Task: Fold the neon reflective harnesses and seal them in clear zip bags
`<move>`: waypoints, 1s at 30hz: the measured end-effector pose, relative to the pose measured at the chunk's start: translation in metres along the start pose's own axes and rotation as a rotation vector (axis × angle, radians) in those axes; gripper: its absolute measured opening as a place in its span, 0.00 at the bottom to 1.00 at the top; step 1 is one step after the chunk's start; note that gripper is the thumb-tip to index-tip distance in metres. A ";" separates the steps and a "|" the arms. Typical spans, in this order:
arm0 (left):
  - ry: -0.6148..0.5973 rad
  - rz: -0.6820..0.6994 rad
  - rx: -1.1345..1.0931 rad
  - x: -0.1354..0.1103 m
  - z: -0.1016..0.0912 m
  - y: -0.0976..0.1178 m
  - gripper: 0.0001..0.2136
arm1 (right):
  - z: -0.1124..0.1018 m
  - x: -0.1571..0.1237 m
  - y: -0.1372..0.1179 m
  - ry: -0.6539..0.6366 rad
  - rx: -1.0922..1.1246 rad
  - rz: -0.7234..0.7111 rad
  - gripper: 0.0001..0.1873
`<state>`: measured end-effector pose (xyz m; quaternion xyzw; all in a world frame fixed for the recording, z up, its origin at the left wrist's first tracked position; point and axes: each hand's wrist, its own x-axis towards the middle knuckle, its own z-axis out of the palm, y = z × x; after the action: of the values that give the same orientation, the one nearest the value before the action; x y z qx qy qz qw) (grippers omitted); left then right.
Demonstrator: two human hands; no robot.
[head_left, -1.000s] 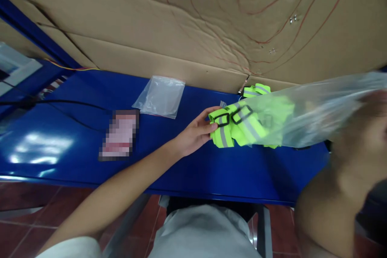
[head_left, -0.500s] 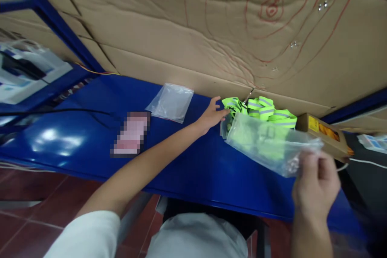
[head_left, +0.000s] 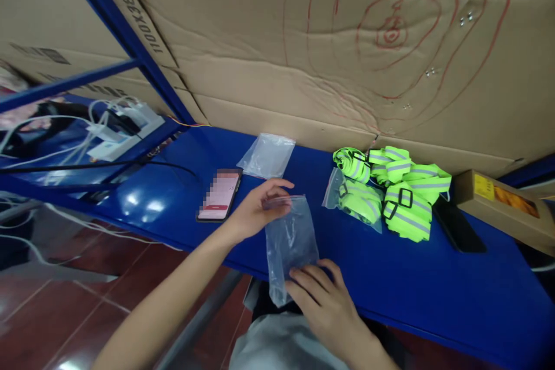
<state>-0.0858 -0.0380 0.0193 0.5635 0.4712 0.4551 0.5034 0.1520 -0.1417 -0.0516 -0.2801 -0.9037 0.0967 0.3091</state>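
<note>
A clear plastic bag [head_left: 291,237] hangs flat between my hands over the front edge of the blue table, with nothing visible inside. My left hand [head_left: 262,208] grips its top left corner, fingers curled. At its lower right side my right hand [head_left: 325,295] holds the bag, the fingers lying across the plastic. Right of the hands, several rolled neon yellow-green reflective straps [head_left: 408,211] with black buckles lie in a pile. One more rolled strap [head_left: 361,199] sits in its own clear zip bag [head_left: 330,191] with a red line at the mouth.
Other clear bags [head_left: 269,155] lie flat near the cardboard wall [head_left: 243,92]. A phone with a lit screen [head_left: 219,193] is left of my left hand. A black phone-like slab [head_left: 460,225] and a cardboard box [head_left: 507,202] stand at the right. A power strip [head_left: 130,130] with cables is far left.
My right hand has brought the clear bag leftward from over the straps to the front of my body. My left hand has drawn back from the straps and taken the bag's top corner.
</note>
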 end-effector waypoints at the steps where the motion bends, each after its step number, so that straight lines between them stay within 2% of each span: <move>1: 0.027 0.055 0.035 0.008 -0.008 0.004 0.18 | 0.004 -0.001 0.001 -0.038 0.005 -0.010 0.20; 3: 0.150 0.176 0.069 0.032 -0.028 0.013 0.14 | 0.007 -0.003 0.002 -0.098 0.012 -0.015 0.18; 5: 0.194 0.244 0.129 0.064 -0.048 0.022 0.18 | 0.007 -0.002 0.002 -0.139 0.025 0.013 0.16; 6: 0.210 0.270 0.229 0.081 -0.058 0.027 0.20 | 0.007 -0.001 0.002 -0.148 0.035 0.030 0.15; 7: 0.201 0.275 0.381 0.098 -0.068 0.031 0.21 | 0.007 0.000 0.002 -0.142 0.049 0.044 0.14; 9: 0.197 0.276 0.507 0.127 -0.081 0.041 0.18 | 0.007 0.002 0.002 -0.098 0.086 0.062 0.11; 11: 0.240 0.281 0.631 0.144 -0.083 0.049 0.13 | 0.009 0.002 0.003 -0.040 0.132 0.080 0.09; 13: 0.331 0.295 0.772 0.148 -0.071 0.052 0.12 | 0.012 0.002 0.003 0.011 0.175 0.108 0.09; 15: 0.391 0.300 0.912 0.141 -0.046 0.045 0.15 | 0.014 0.002 0.002 0.053 0.198 0.130 0.11; 19: 0.305 0.230 1.152 0.117 0.010 0.010 0.20 | 0.014 0.002 0.001 0.052 0.184 0.139 0.10; 21: 0.261 0.181 1.230 0.111 0.022 -0.008 0.22 | 0.013 0.001 0.002 0.033 0.177 0.129 0.09; 23: 0.220 0.159 1.277 0.111 0.020 -0.018 0.23 | 0.012 0.000 0.002 0.023 0.186 0.116 0.09; 25: 0.192 0.170 1.303 0.113 0.008 -0.021 0.24 | 0.011 -0.001 0.003 0.016 0.199 0.109 0.09; 30: 0.230 0.194 1.314 0.131 -0.022 -0.006 0.24 | 0.010 0.000 0.002 0.025 0.183 0.125 0.08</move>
<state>-0.0898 0.0952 0.0198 0.7403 0.6480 0.1741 -0.0406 0.1464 -0.1397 -0.0603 -0.3076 -0.8680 0.1944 0.3379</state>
